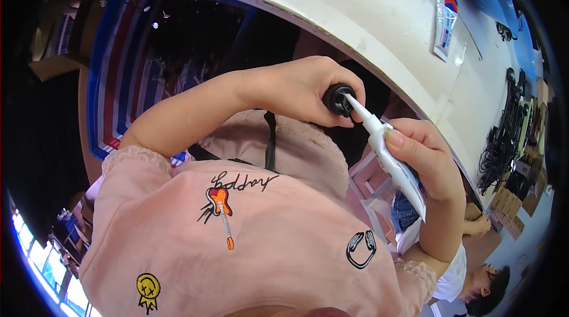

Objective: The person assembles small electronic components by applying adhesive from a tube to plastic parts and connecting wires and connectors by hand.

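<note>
Just right of centre, the left hand [323, 83] curls around a round, hollow black plastic part [335, 98], open end showing. The slim nozzle of a soft white squeeze tube [397, 169] points into that opening; contact is unclear. The right hand [430, 154] grips the tube. The step looks like applying its contents, which would call for a steady tip and light squeeze. Farther right, a second white tube with blue and red markings [446, 28] lies on the white counter [388, 21].

a white table [391, 21] sweeps across the top and down the right, brightly lit, its front edge bowed and marked. windows [53, 266] glow white and pale blue at lower left; above them the room sinks into deep shadow.
</note>
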The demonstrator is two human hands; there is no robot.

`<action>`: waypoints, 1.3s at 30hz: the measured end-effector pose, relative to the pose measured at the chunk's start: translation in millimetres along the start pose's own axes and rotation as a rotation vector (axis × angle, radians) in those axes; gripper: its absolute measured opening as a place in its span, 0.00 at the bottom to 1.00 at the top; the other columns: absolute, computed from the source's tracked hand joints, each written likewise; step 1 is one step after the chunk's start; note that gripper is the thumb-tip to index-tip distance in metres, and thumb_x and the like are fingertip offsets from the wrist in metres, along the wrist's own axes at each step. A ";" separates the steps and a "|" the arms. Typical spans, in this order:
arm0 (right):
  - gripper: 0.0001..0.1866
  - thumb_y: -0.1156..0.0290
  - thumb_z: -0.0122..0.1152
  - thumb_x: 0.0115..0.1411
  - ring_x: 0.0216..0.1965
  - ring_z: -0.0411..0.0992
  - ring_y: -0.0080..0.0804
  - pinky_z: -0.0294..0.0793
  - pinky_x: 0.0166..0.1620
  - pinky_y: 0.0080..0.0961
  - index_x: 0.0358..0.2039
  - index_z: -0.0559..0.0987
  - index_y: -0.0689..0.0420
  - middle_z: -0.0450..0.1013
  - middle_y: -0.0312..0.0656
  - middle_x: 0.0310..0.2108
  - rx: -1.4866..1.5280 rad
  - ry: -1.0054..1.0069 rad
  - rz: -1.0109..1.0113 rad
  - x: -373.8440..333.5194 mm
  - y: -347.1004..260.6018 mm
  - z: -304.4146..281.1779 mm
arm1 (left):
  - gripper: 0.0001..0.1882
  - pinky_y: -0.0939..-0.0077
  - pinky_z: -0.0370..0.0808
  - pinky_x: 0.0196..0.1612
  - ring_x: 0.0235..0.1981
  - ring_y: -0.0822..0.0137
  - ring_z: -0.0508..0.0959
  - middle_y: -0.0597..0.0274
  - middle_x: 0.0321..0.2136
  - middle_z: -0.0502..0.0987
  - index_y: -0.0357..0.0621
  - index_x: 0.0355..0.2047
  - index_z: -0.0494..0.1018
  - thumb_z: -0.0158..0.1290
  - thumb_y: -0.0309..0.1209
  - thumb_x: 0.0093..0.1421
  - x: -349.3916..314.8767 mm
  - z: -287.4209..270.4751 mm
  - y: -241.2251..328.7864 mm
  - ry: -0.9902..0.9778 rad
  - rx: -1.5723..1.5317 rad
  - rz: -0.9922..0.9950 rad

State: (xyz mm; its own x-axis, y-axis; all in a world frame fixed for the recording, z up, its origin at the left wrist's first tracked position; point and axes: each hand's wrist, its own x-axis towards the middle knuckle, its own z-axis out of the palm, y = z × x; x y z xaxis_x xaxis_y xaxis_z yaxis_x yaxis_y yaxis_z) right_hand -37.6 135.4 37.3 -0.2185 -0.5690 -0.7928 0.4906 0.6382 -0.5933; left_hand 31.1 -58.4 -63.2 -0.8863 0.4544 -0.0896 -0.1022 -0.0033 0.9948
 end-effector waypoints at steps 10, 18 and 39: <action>0.07 0.73 0.60 0.53 0.29 0.63 0.17 0.63 0.33 0.16 0.30 0.77 0.63 0.69 0.33 0.27 -0.076 -0.041 -0.494 2.3 42.0 -35.8 | 0.14 0.81 0.68 0.31 0.28 0.75 0.70 0.65 0.28 0.72 0.41 0.30 0.70 0.62 0.23 0.43 23.4 11.6 30.2 0.041 0.100 0.159; 0.09 0.68 0.57 0.55 0.27 0.68 0.18 0.66 0.32 0.15 0.35 0.74 0.59 0.71 0.33 0.25 -0.077 0.702 -0.691 5.4 12.5 -126.8 | 0.19 0.85 0.66 0.30 0.28 0.77 0.66 0.65 0.36 0.66 0.41 0.47 0.62 0.49 0.29 0.55 17.2 8.1 26.7 -0.131 -0.147 0.117; 0.21 0.67 0.58 0.52 0.43 0.69 0.34 0.71 0.42 0.32 0.46 0.67 0.58 0.68 0.44 0.45 -0.259 0.099 -0.754 179.3 120.0 7.6 | 0.26 0.80 0.73 0.40 0.39 0.68 0.74 0.55 0.35 0.74 0.38 0.53 0.62 0.54 0.19 0.52 1.1 1.5 37.0 0.213 -0.494 0.147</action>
State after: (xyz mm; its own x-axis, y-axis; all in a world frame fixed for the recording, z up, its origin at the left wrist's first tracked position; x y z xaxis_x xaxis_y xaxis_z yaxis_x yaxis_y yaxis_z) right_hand -11.5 106.0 -175.0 -0.4927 -0.8540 -0.1670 -0.0274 0.2071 -0.9779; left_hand 27.1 -56.7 -26.4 -0.9737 0.2276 -0.0109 -0.1251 -0.4936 0.8606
